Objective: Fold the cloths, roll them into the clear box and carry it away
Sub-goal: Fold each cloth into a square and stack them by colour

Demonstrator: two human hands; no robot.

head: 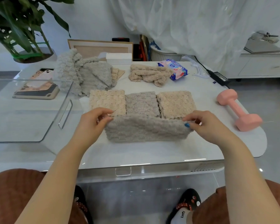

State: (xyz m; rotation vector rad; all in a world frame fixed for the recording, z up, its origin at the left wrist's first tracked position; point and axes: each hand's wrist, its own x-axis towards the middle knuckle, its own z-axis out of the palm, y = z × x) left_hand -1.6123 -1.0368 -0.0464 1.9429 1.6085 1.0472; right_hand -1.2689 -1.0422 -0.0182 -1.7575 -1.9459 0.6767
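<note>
Pinching the two top corners of a fluffy grey cloth (pixel 146 129), the left hand (pixel 91 122) and right hand (pixel 205 124) held it folded on the table (pixel 152 152), three folded cloths (pixel 141 103) lying just beyond the fingers.

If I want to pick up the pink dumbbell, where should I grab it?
Probably the thin bar in the middle of the pink dumbbell, coming from above. It lies flat on the table, and the fat ends on each side would stop your grip sliding off.
</note>
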